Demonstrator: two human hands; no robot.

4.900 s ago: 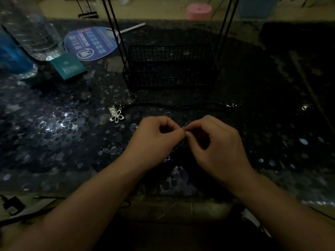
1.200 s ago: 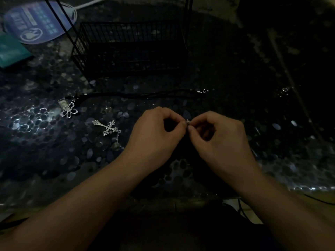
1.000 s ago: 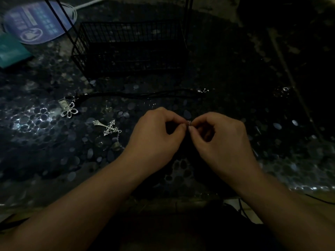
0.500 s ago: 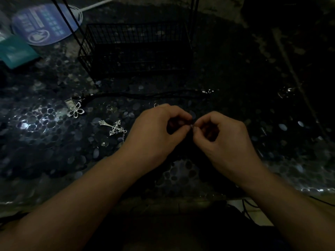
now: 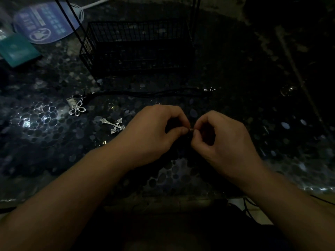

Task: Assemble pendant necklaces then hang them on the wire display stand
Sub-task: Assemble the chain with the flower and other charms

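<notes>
Small metal fitting [image 5: 190, 130], a glint only, pinched between the two hands at table centre; too small and dark to say whether clasp or ring. Left hand [image 5: 155, 132] curled, thumb and forefinger closed on it from the left. Right hand [image 5: 220, 140] curled likewise, pinching from the right. Fingertips nearly meet, so the work lies along a left-right line between them, held just above the table [image 5: 45, 145]. Any cord hanging from the fitting is lost in shadow.

Cross pendant [image 5: 114, 125] lies flat just left of the left hand, long axis slanting from upper left to lower right, loose, touched by nothing. The left hand is clearly the nearer one to it. Flower pendant [image 5: 77, 109] lies further left, at the end of a black cord [image 5: 148, 94] that runs left-right beyond the hands to a clasp [image 5: 210, 89] at its right end.

Stand [image 5: 137, 46], with its wire basket base, sits beyond that cord, well apart from the hands; its uprights run out of view.

Judgement: joining step in hand; next the cross, a short leftward reach.
</notes>
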